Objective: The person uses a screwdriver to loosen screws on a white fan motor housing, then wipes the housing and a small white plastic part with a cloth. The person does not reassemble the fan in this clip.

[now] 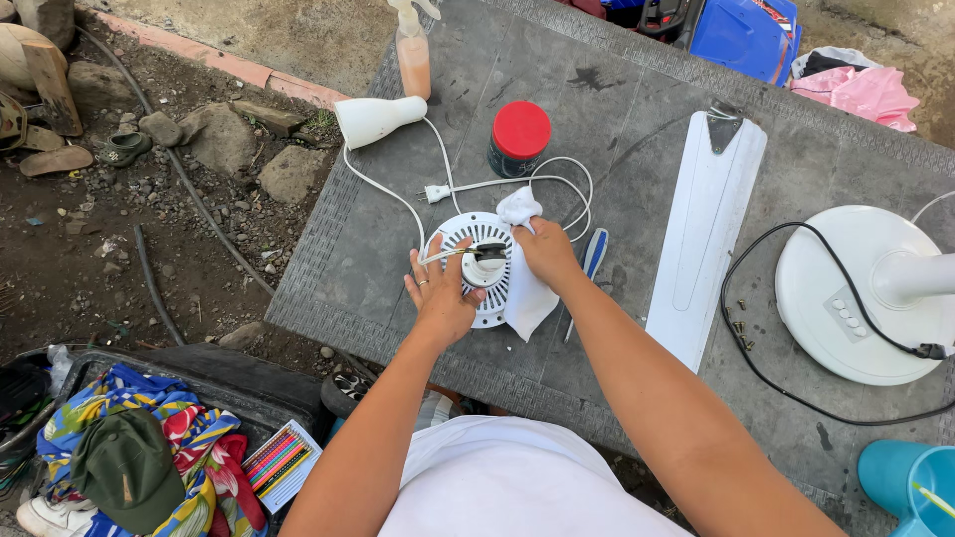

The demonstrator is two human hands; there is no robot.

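My left hand (441, 293) lies flat and open on the round white fan housing (479, 268) at the mat's middle, while my right hand (545, 254), just beside it, pinches a white cloth (524, 288) against the housing's right edge.

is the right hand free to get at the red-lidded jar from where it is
Probably yes: the right hand, pressing a white cloth on the fan motor housing, sits just below the red-lidded jar, with only a thin white cord between.

Red-lidded dark jar (518, 139) beside peach spray bottle (413, 55).
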